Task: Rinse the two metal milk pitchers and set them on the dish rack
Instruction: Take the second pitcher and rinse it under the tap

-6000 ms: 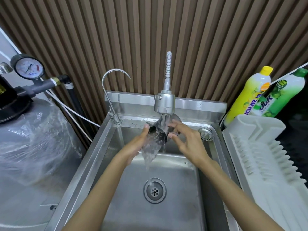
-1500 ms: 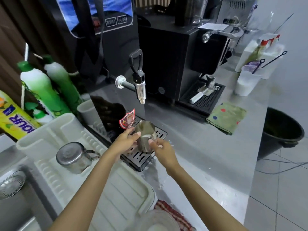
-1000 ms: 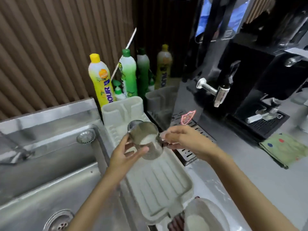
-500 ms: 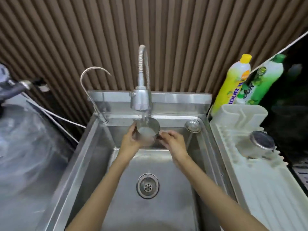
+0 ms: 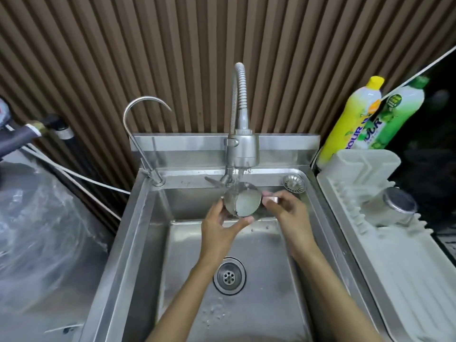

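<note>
Pitcher (image 5: 243,202) number two was held tilted over the sink (image 5: 148,218), right under the running tap (image 5: 243,151), with milky white water inside it. A thin curved spout (image 5: 145,114) stood to the left, and a drain (image 5: 230,278) lay below the arms. On the dish rack (image 5: 399,267) at the right, the first pitcher (image 5: 392,209) sat upside down, near two soap bottles (image 5: 365,112). The left hand (image 5: 219,228) grasped the pitcher body from below, and the right hand (image 5: 286,212) gripped its handle.
</note>
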`<state>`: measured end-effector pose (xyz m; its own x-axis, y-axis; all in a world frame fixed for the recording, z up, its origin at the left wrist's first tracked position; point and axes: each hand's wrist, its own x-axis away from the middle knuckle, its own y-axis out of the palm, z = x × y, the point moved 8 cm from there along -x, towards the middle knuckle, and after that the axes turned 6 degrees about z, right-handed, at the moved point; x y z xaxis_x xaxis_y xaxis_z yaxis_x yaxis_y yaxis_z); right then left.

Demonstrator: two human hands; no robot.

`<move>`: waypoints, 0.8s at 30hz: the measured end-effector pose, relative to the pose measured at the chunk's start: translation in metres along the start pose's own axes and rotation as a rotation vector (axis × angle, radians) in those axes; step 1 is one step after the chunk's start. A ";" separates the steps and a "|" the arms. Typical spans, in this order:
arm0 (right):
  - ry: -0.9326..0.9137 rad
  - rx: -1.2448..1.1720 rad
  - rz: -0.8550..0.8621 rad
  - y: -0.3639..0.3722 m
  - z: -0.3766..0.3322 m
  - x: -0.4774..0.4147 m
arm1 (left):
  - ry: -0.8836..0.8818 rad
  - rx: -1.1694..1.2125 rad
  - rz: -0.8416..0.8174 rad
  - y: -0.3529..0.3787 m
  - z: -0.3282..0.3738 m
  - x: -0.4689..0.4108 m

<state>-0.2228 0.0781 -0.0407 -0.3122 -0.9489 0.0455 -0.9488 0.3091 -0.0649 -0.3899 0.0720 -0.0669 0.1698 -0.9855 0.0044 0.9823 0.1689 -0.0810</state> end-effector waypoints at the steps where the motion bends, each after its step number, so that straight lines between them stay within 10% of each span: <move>1: 0.012 -0.066 -0.009 0.005 0.001 0.002 | 0.074 0.025 -0.003 -0.001 0.006 -0.004; 5: 0.299 -0.328 -0.197 0.031 0.014 0.007 | 0.309 -0.252 0.095 -0.021 0.046 -0.006; 9: 0.416 -0.082 -0.311 0.026 0.013 0.009 | 0.221 -0.536 0.213 -0.033 0.044 -0.003; 15: 0.027 -0.039 -0.077 0.010 -0.010 -0.009 | 0.082 -0.137 0.088 -0.009 0.019 -0.003; 18: 0.128 -0.340 -0.177 0.030 -0.002 -0.002 | 0.191 -0.065 0.109 -0.012 0.036 -0.006; 24: 0.391 -0.347 -0.395 0.039 0.014 0.009 | 0.210 -0.639 0.315 -0.029 0.075 0.008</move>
<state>-0.2621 0.0807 -0.0570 0.1306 -0.9226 0.3629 -0.9353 0.0068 0.3538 -0.4108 0.0607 0.0104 0.3540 -0.8858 -0.3000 0.6413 0.4634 -0.6116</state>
